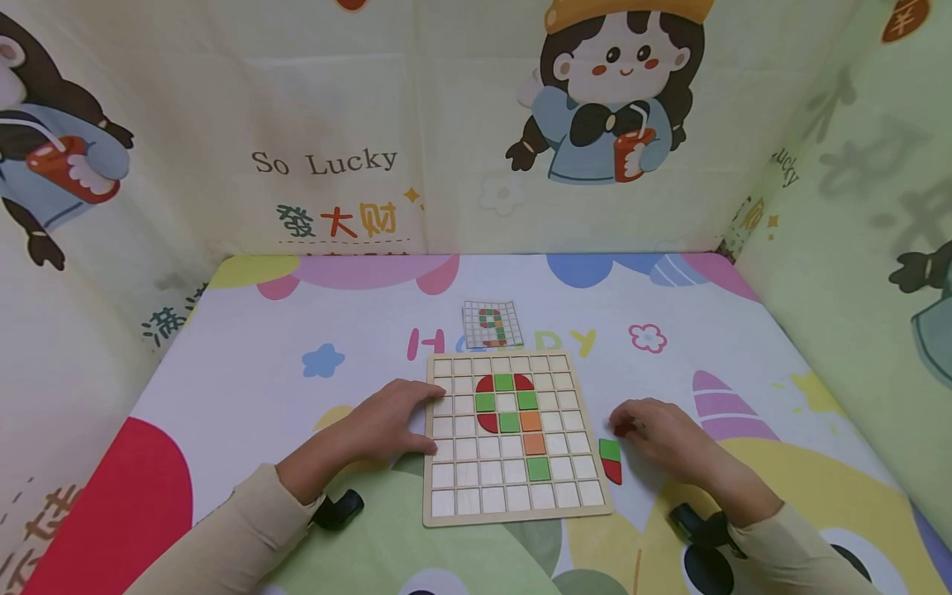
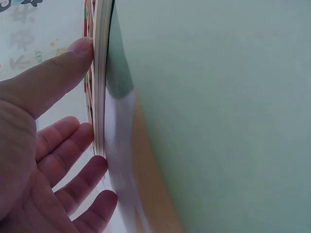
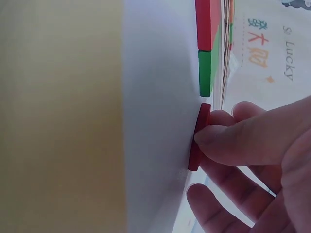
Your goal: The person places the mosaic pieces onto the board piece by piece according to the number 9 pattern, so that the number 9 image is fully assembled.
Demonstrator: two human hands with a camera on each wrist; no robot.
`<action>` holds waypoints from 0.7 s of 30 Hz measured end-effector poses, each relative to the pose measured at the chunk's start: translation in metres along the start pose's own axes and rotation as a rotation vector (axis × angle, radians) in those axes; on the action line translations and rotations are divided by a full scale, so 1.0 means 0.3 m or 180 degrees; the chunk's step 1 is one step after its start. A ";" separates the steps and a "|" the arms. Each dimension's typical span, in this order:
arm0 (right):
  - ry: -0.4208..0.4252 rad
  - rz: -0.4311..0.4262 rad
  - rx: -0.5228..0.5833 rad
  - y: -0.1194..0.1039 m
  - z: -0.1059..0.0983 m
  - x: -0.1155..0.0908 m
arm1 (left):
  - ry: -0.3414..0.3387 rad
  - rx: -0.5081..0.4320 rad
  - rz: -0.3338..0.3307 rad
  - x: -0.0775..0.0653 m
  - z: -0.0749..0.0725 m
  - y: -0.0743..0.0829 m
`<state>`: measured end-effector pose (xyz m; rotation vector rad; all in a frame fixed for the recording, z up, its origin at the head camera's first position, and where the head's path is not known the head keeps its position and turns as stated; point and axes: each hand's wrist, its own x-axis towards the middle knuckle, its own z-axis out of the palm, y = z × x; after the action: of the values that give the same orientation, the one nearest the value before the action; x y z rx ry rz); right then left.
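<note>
A wooden grid board [image 1: 482,522] lies on the table, with red, green and orange tiles set in a shape like a 9. My left hand [image 1: 387,420] is at its left side, thumb and fingertips touching the frame; the left wrist view shows the fingers [image 2: 65,145] spread and nearly straight. To the right of the board, my right hand [image 1: 662,434] pinches a red tile [image 3: 198,145] between thumb and fingers, low at the table surface. Close by lie a green tile [image 1: 610,449] and a red tile with a rounded corner [image 1: 612,472], touching each other.
Behind the board lies a paper card [image 1: 492,324] printed with a coloured 9 on a grid. A printed cloth [image 1: 245,372] covers the table. Patterned fabric walls [image 1: 461,124] stand at the back and both sides.
</note>
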<state>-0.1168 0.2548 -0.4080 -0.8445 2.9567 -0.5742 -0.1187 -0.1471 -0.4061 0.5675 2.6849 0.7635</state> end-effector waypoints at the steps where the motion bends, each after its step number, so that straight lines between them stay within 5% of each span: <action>1: 0.0024 -0.0008 -0.0004 0.000 0.001 0.000 | 0.0001 -0.0002 0.0002 0.000 0.000 0.000; 13: -0.0118 0.0607 -0.0048 -0.017 -0.011 0.011 | -0.0013 -0.0005 -0.0030 0.002 -0.001 0.002; 21: -0.0215 0.0627 0.0005 -0.005 -0.011 0.016 | -0.0015 -0.0008 -0.0014 0.001 -0.004 0.005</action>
<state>-0.1205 0.2523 -0.4039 -0.5514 2.9304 -0.5264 -0.1191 -0.1463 -0.4045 0.5619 2.6796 0.7633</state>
